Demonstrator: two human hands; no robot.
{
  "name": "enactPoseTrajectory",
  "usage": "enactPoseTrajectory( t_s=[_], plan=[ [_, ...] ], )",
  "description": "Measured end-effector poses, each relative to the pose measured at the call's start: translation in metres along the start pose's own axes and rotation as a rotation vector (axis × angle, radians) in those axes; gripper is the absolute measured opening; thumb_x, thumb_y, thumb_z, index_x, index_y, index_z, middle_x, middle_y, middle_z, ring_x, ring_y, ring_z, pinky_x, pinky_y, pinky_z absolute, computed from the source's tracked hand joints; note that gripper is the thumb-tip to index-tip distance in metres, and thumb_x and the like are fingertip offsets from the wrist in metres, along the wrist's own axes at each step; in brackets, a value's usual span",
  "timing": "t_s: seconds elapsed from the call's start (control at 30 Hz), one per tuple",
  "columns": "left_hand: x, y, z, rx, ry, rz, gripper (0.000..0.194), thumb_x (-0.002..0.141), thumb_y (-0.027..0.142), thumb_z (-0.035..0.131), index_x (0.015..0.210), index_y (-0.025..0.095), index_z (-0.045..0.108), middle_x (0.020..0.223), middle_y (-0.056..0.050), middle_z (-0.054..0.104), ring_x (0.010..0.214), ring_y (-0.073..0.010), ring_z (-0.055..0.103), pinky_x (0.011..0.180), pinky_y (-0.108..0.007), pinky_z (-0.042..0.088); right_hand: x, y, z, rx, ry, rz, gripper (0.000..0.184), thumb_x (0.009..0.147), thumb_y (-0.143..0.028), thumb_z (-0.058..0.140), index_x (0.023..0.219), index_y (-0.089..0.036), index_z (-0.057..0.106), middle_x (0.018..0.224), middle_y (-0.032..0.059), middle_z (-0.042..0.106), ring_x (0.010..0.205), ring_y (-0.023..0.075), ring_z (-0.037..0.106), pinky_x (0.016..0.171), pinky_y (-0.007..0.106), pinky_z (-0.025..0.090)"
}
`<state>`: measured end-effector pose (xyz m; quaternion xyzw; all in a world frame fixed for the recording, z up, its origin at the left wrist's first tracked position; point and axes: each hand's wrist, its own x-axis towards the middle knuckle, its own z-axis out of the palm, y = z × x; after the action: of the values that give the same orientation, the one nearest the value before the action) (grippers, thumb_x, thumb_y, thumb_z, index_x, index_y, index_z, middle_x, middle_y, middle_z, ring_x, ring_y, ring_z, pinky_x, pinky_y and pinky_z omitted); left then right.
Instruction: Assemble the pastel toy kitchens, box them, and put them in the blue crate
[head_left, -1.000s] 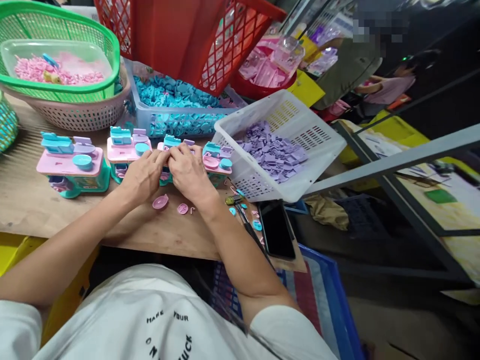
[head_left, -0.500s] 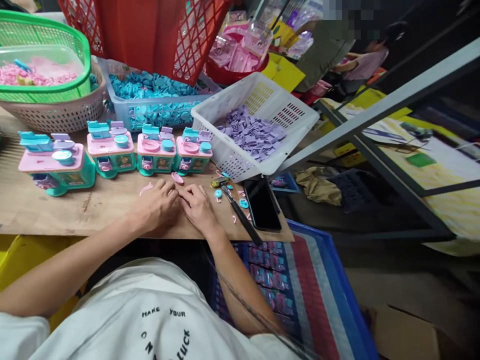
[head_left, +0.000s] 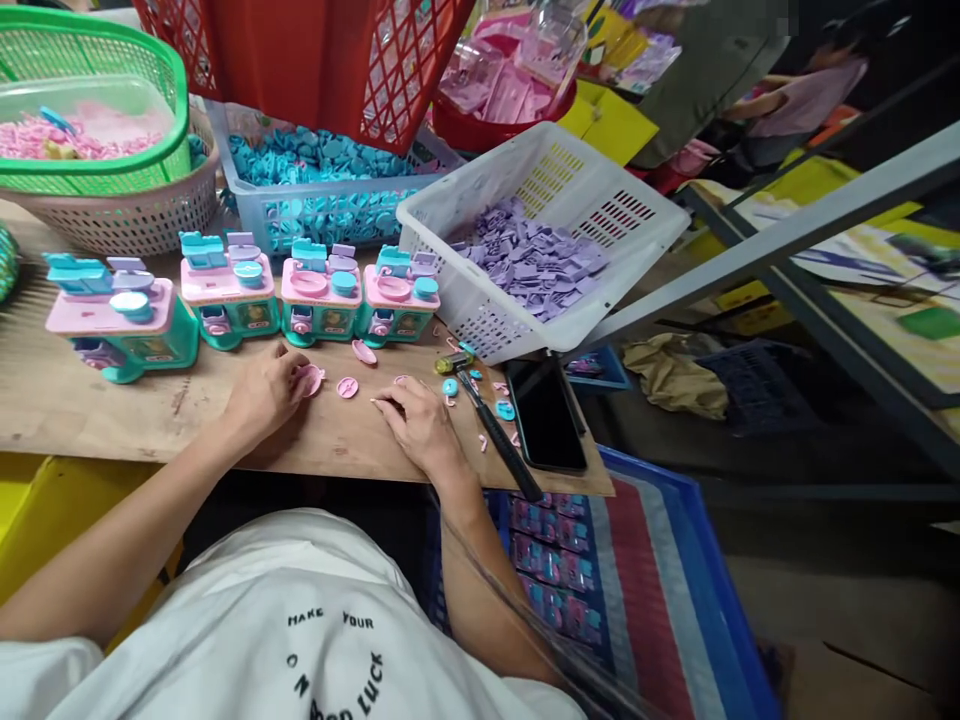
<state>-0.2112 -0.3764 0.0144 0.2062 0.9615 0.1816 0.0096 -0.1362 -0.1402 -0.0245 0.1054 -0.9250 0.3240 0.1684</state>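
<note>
The left hand (head_left: 264, 395) pinches a pink bowl (head_left: 310, 380) at the table (head_left: 195, 420), before the toy kitchens (head_left: 232, 290). The right hand (head_left: 416, 420) curls nearby — whether around anything, I cannot tell — with a pink disc (head_left: 347, 387) between them.

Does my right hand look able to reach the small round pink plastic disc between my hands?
Probably yes: the small round pink plastic disc lies near the right hand, with only wooden tabletop visible between them.

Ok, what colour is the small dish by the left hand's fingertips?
The dish is pink; head view shows it best.
</note>
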Motion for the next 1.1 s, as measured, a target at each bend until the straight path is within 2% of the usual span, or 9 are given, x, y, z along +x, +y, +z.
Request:
enactPoseTrajectory(
  t_s=[0.1,0.2,0.33,0.4,0.47,0.6,0.73,0.9,1.1],
  plan=[
    [0.002,0.006,-0.001,-0.134,-0.025,-0.045,0.024,0.095,0.033,0.053,0.097,0.016,0.069,0.095,-0.009,0.072,0.079,-0.0221,0.065,0.069,-0.032,0.045,0.001,-0.009,-0.001,0.142,0.073,0.021,0.013,0.098,-0.021,0.061,0.092,-0.02,0.072,0.093,0.0065,0.066,0.086,0.0192,0.066,0.076,0.031,0.054],
    [0.005,0.007,-0.003,-0.185,-0.001,-0.062,0.022,0.094,0.033,0.052,0.094,0.017,0.068,0.088,-0.008,0.072,0.077,-0.0222,0.064,0.069,-0.032,0.045,0.003,-0.013,-0.002,0.22,0.14,0.036,0.014,0.1,-0.024,0.06,0.093,-0.02,0.071,0.093,0.0048,0.067,0.082,0.0168,0.065,0.072,0.028,0.054],
    [0.015,0.004,-0.004,-0.067,0.055,0.065,0.025,0.092,0.03,0.051,0.099,0.015,0.07,0.098,-0.013,0.07,0.087,-0.0271,0.064,0.078,-0.038,0.05,0.013,-0.008,0.0,0.153,0.175,0.047,0.014,0.1,-0.024,0.059,0.092,-0.021,0.07,0.093,0.0052,0.068,0.085,0.0188,0.064,0.076,0.031,0.055],
    [0.021,0.004,-0.004,0.001,0.101,0.12,0.027,0.091,0.028,0.051,0.105,0.014,0.07,0.106,-0.016,0.069,0.097,-0.0308,0.063,0.087,-0.043,0.051,0.023,-0.004,0.003,0.054,0.159,0.009,0.011,0.099,-0.021,0.062,0.092,-0.022,0.07,0.103,0.0076,0.07,0.098,0.0224,0.063,0.089,0.036,0.053],
    [0.025,0.008,-0.003,0.027,0.146,0.136,0.03,0.091,0.028,0.05,0.109,0.014,0.07,0.11,-0.016,0.069,0.102,-0.0323,0.061,0.092,-0.047,0.05,0.031,-0.003,0.007,-0.034,0.089,-0.045,0.009,0.097,-0.018,0.065,0.091,-0.022,0.071,0.109,0.0088,0.072,0.108,0.0255,0.059,0.097,0.04,0.05],
    [0.025,0.019,-0.001,0.038,0.166,0.121,0.031,0.097,0.032,0.046,0.109,0.015,0.068,0.106,-0.015,0.07,0.1,-0.0314,0.062,0.088,-0.045,0.051,0.038,-0.004,0.011,-0.143,-0.047,-0.064,0.009,0.098,-0.018,0.063,0.094,-0.02,0.071,0.101,0.0092,0.073,0.104,0.0279,0.058,0.092,0.042,0.048],
    [0.019,0.03,-0.003,0.115,0.182,0.081,0.031,0.1,0.036,0.046,0.107,0.016,0.068,0.104,-0.014,0.07,0.102,-0.0306,0.063,0.086,-0.041,0.05,0.032,-0.004,0.009,-0.087,-0.035,-0.11,0.015,0.101,-0.018,0.057,0.095,-0.02,0.07,0.097,0.0086,0.073,0.098,0.026,0.057,0.092,0.04,0.048],
    [0.018,0.049,-0.004,0.166,0.052,0.045,0.034,0.103,0.037,0.043,0.11,0.014,0.067,0.104,-0.015,0.07,0.098,-0.029,0.068,0.077,-0.036,0.049,0.025,-0.003,0.012,-0.059,-0.049,-0.121,0.014,0.101,-0.018,0.057,0.095,-0.02,0.069,0.1,0.0091,0.073,0.098,0.0258,0.057,0.091,0.039,0.048],
    [0.044,0.082,-0.008,0.259,-0.162,-0.03,0.026,0.097,0.026,0.053,0.11,0.009,0.067,0.112,-0.019,0.07,0.095,-0.031,0.073,0.069,-0.034,0.049,0.024,-0.005,0.014,-0.139,-0.069,-0.07,0.017,0.101,-0.018,0.056,0.093,-0.02,0.07,0.098,0.0098,0.072,0.097,0.026,0.059,0.088,0.039,0.048]
  ],
)
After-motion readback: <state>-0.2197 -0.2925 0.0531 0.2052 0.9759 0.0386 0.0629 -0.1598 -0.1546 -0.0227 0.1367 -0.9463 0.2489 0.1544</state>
